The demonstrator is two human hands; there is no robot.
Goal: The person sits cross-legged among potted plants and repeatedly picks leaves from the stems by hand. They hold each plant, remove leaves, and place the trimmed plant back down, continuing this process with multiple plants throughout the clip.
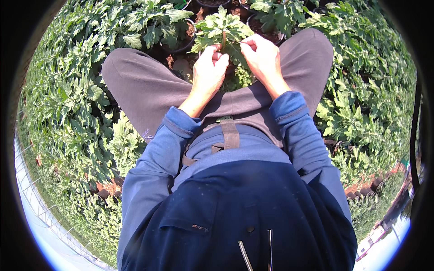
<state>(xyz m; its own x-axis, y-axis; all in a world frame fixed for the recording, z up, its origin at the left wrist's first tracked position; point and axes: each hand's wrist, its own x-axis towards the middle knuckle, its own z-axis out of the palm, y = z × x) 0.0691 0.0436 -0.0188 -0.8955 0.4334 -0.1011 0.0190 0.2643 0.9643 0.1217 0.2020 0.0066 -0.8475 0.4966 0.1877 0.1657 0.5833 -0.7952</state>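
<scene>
A leafy potted plant [222, 25], which looks like a chrysanthemum, stands between my knees. A thin brown upright stick or stem [224, 39] shows in the middle of its foliage. My left hand [211, 66] is at the left side of this plant, fingers curled in and thumb close to the forefinger, just below the brown upright. Whether anything is inside those fingers is hidden. On the right side, my right hand [262, 52] pinches a thin pale piece [240, 42] between thumb and forefinger, by the leaf edges. That piece is too small to name.
Dense leafy plants [67, 91] crowd my left, and more [366, 84] grow on my right. Black plastic pots [190, 37] with reddish-brown soil stand ahead. My bent knees [127, 64] flank the work. A dark strap [230, 133] lies at my waist.
</scene>
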